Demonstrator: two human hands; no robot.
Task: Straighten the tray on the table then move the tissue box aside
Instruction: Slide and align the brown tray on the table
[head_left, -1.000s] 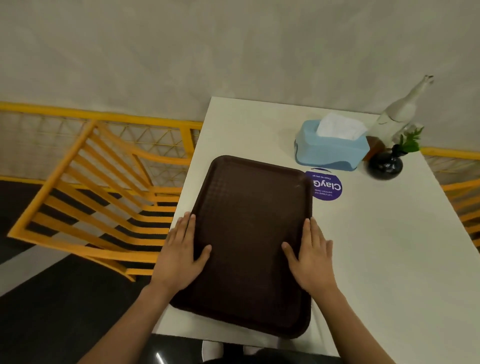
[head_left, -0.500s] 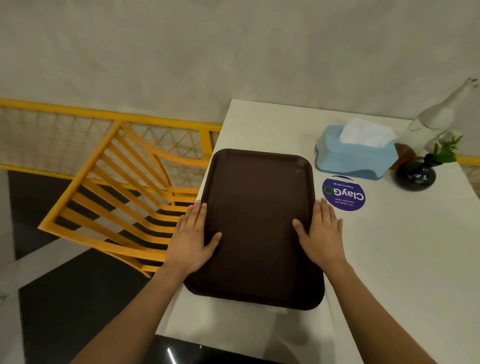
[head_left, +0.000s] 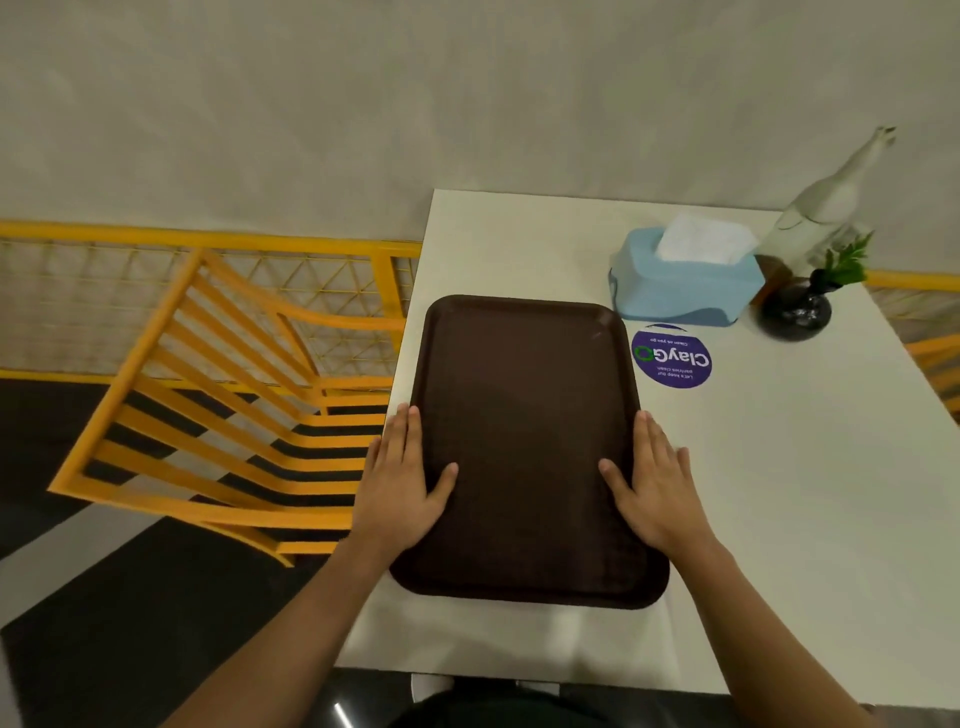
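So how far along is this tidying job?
The brown tray looks nearly square with the table edge. The left hand and right hand lie flat on its long sides, fingers open. The blue tissue box stands just beyond the tray's far right corner, not yet moved aside.

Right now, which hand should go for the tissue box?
Right hand, probably: the tissue box sits beyond the tray's far right corner, on its side; the left hand would cross the tray.

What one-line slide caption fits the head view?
Both hands, left and right, press flat on the brown tray's long edges; blue tissue box sits beyond.
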